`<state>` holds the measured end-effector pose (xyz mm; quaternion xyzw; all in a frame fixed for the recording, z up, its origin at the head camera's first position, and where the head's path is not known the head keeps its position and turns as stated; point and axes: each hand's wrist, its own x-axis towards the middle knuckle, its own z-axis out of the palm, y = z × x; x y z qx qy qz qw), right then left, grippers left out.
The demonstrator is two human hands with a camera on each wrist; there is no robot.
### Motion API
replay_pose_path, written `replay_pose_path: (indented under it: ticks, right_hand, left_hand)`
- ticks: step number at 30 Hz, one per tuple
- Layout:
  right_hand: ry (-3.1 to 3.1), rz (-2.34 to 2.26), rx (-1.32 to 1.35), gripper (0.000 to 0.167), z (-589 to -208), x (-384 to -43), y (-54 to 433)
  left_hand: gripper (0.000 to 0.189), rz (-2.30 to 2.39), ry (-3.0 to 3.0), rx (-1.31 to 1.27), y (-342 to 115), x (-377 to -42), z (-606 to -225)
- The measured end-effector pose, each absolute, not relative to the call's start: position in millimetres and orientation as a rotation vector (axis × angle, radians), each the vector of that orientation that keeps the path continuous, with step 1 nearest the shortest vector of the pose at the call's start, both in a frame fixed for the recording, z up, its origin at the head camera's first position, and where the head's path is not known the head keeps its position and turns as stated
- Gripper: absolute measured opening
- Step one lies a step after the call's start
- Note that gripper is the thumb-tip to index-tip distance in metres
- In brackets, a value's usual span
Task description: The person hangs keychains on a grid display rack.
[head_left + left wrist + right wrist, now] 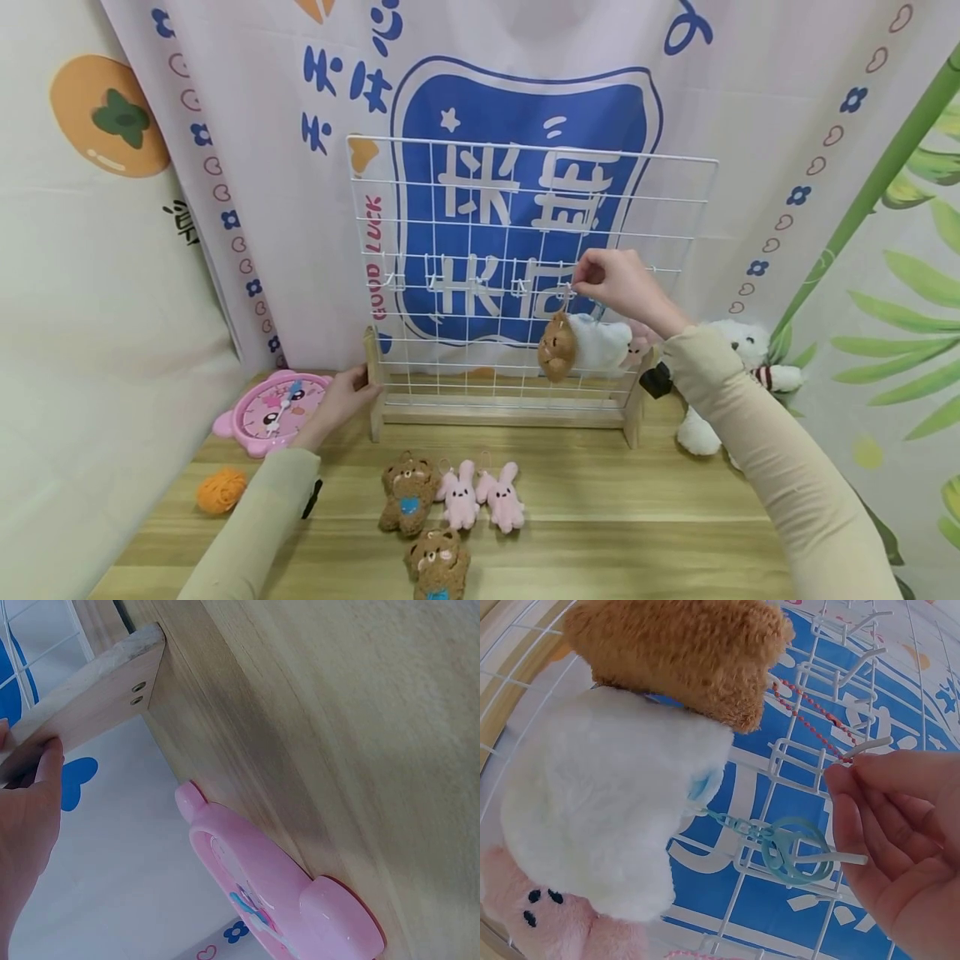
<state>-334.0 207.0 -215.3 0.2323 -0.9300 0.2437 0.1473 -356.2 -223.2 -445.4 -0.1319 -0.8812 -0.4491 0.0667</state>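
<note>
My right hand [622,279] pinches the end of a pink bead chain [806,716] right at a white hook of the wire grid rack [480,229]. From this chain hangs a brown plush bear [557,348]. Beside it a white plush [615,795] hangs by a light-blue clasp ring [784,844] on another hook, partly covering a pink plush [555,915]. On the left, my left hand [345,404] grips the rack's wooden side post [97,690], thumb and fingers on either side of it.
Two brown bears [408,496] and two pink bunnies [461,497] lie on the table in front of the rack. A pink clock [273,412] and an orange yarn ball [221,490] are at left. A white stuffed toy [701,429] sits at right, behind my sleeve.
</note>
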Motion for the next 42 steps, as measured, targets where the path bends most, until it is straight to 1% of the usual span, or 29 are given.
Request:
replay_pose_path:
  ticks: [7,12,16,20,25,28,32,35,38,42]
  right_hand:
    - [-2.633,0.676,0.689,0.005,-216,-323,212]
    - [-2.592,0.673,0.682,0.005,-219,-303,215]
    - [-2.584,0.704,0.735,0.005,-233,-286,215]
    - [-2.614,0.806,0.843,0.007,-264,-274,206]
    - [-2.662,0.882,1.028,0.007,-320,-267,185]
    - [-2.715,0.899,1.082,0.005,-356,-269,171]
    - [-2.818,0.945,1.063,0.003,-398,-280,153]
    - [-2.894,0.986,1.017,0.004,-423,-292,141]
    - [-2.953,0.967,0.975,0.004,-440,-304,130]
    - [-3.016,0.890,0.929,0.005,-452,-314,117]
  left_hand:
    - [0.055,-1.343,-2.663,-0.397,-225,-357,-447]
    - [0.056,-1.362,-2.659,-0.410,-226,-357,-446]
    - [0.056,-1.364,-2.655,-0.421,-225,-357,-445]
    - [0.054,-1.356,-2.647,-0.417,-225,-357,-444]
    - [0.052,-1.355,-2.640,-0.413,-224,-357,-444]
    - [0.052,-1.354,-2.643,-0.411,-225,-358,-445]
    - [0.052,-1.353,-2.642,-0.409,-226,-358,-445]
    - [0.052,-1.348,-2.643,-0.405,-227,-357,-446]
    - [0.052,-1.343,-2.644,-0.400,-227,-357,-446]
    - [0.052,-1.335,-2.652,-0.397,-226,-358,-445]
